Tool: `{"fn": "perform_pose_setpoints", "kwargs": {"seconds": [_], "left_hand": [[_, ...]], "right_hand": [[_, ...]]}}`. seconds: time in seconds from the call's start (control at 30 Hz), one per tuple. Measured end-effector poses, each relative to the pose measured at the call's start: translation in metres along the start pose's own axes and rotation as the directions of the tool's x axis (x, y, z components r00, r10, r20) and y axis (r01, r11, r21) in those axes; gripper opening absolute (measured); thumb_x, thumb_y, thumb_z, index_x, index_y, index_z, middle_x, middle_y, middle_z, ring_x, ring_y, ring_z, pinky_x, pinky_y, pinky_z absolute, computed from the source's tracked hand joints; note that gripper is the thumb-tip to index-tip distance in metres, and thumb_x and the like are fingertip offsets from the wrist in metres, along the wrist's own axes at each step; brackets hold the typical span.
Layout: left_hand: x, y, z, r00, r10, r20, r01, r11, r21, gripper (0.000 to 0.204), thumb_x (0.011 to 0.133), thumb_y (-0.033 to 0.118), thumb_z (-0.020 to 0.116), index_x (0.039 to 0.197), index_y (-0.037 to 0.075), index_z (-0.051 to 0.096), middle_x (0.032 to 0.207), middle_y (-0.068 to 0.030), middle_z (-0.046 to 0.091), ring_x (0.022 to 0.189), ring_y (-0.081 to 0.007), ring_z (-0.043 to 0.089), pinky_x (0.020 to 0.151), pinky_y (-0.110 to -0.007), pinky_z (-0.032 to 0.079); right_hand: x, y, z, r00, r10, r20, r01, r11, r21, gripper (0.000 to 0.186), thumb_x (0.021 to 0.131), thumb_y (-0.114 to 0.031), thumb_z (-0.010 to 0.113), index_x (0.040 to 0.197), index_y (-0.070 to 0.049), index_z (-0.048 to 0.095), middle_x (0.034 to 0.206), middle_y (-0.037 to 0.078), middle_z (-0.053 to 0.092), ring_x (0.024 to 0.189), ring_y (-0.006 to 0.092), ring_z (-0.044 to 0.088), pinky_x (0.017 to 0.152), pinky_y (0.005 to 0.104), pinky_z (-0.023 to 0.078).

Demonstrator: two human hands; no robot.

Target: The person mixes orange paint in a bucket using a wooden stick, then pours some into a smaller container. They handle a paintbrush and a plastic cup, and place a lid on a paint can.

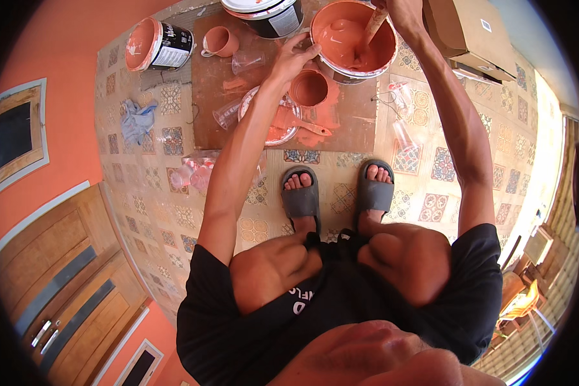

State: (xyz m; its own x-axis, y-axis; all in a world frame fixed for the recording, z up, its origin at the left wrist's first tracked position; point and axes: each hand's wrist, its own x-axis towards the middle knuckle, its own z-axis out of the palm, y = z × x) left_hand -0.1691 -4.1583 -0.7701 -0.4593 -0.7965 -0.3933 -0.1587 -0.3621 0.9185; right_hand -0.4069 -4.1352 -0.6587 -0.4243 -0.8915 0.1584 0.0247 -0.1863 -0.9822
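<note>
Gripping a pale wooden stick (374, 27) in the right hand (402, 9), fingers clamped around its upper end, hand partly cut off by top edge. Dipping the stick's paint-coated lower end into thick terracotta paint (336, 46) inside a round, dark-walled plastic bucket (345, 79). Touching the bucket's left rim with the left hand (296, 55), thumb and fingers apart; can't tell whether clamped or just resting. Standing, for the bucket: on the far right part of a flat brown board (354, 119). Just beside it, toward the left hand: a round, paint-coated terracotta cup (309, 98). Lying nearer the feet: a flat paint-covered brush (312, 127) across a round white paint-smeared lid (280, 137). Also near: a terracotta mug (221, 41) with side handle, left; a brown cardboard box (450, 29), right.
</note>
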Motion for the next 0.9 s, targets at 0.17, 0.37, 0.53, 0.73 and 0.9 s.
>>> {"fn": "perform_pose_setpoints", "kwargs": {"seconds": [0.17, 0.37, 0.53, 0.73, 0.9], "left_hand": [[0.002, 0.001, -0.001, 1.0, 0.003, -0.01, -0.003, 0.998, 0.065, 0.084, 0.085, 0.036, 0.087, 0.152, 0.005, 0.047, 0.111, -0.0154, 0.068, 0.099, -0.023, 0.067, 0.086, -0.035, 0.056], [0.006, -0.006, -0.001, 0.999, 0.037, -0.002, -0.037, 0.999, -0.01, 0.084, 0.085, 0.035, 0.088, 0.152, 0.005, 0.048, 0.112, -0.0165, 0.067, 0.101, -0.0231, 0.066, 0.088, -0.036, 0.055], [0.003, -0.004, -0.001, 0.999, 0.017, -0.041, -0.015, 0.998, 0.056, 0.081, 0.085, 0.035, 0.088, 0.151, 0.006, 0.05, 0.11, -0.016, 0.068, 0.098, -0.0221, 0.065, 0.085, -0.035, 0.055], [-0.001, 0.001, 0.002, 0.998, 0.042, -0.051, -0.038, 0.997, 0.072, 0.077, 0.085, 0.035, 0.088, 0.148, 0.006, 0.054, 0.102, -0.0131, 0.068, 0.096, -0.0206, 0.066, 0.083, -0.034, 0.054], [0.0, -0.001, 0.001, 0.998, 0.049, -0.04, -0.046, 0.996, 0.07, 0.077, 0.085, 0.035, 0.088, 0.148, 0.006, 0.054, 0.104, -0.0124, 0.069, 0.094, -0.02, 0.066, 0.082, -0.034, 0.055]], "right_hand": [[-0.001, -0.003, 0.003, 0.97, 0.018, 0.243, -0.014, 1.0, -0.017, 0.052, 0.105, -0.044, 0.06, 0.066, -0.012, 0.047, 0.056, -0.003, 0.042, 0.05, 0.01, 0.04, 0.047, 0.03, 0.032], [0.002, -0.012, 0.004, 0.989, -0.145, -0.026, 0.145, 0.989, 0.026, 0.047, 0.107, -0.039, 0.058, 0.069, -0.011, 0.05, 0.052, -0.003, 0.041, 0.043, 0.0102, 0.038, 0.042, 0.029, 0.031], [-0.005, -0.01, 0.002, 0.971, 0.058, 0.233, -0.062, 0.998, 0.011, 0.05, 0.105, -0.044, 0.061, 0.069, -0.011, 0.048, 0.054, -0.002, 0.042, 0.045, 0.0103, 0.038, 0.043, 0.0288, 0.032], [-0.005, -0.011, 0.007, 0.988, -0.125, 0.086, 0.126, 0.992, -0.004, 0.045, 0.106, -0.037, 0.061, 0.071, -0.012, 0.048, 0.056, -0.005, 0.039, 0.047, 0.0074, 0.037, 0.043, 0.0281, 0.03], [-0.002, -0.018, 0.007, 0.998, 0.042, 0.047, -0.046, 0.996, 0.079, 0.049, 0.104, -0.043, 0.063, 0.069, -0.013, 0.047, 0.053, -0.003, 0.04, 0.043, 0.0088, 0.037, 0.041, 0.0271, 0.03]]}}
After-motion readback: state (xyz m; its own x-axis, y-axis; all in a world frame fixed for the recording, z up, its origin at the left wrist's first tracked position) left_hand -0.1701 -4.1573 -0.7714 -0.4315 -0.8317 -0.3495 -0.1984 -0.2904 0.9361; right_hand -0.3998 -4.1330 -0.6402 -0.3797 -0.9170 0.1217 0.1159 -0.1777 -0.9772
